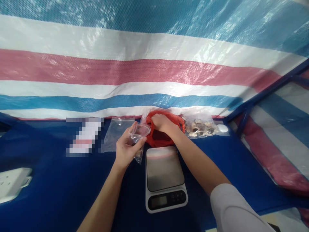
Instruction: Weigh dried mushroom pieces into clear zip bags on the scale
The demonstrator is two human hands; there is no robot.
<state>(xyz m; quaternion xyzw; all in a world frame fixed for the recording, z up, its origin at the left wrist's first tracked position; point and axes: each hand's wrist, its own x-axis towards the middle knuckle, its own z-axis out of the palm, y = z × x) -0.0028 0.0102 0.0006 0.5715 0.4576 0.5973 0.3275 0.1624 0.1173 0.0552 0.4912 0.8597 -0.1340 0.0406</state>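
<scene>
On the dark blue worktop (60, 196), the left hand (126, 145) pinches a small clear plastic bag (140, 132) between thumb and fingers, a good firm way to keep its mouth spread wide. The right hand (164, 124) lies curled over the edge of a soft red pouch (159, 138), but whether it grips anything there cannot be seen. Just in front of the pouch stands a white digital kitchen scale (164, 169) with a flat steel plate.

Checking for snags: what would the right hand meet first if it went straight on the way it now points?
The red bag: the right hand already rests at its opening, so contact comes first there. Beyond it, the striped tarp wall looks next, though depth is hard to judge.
</scene>
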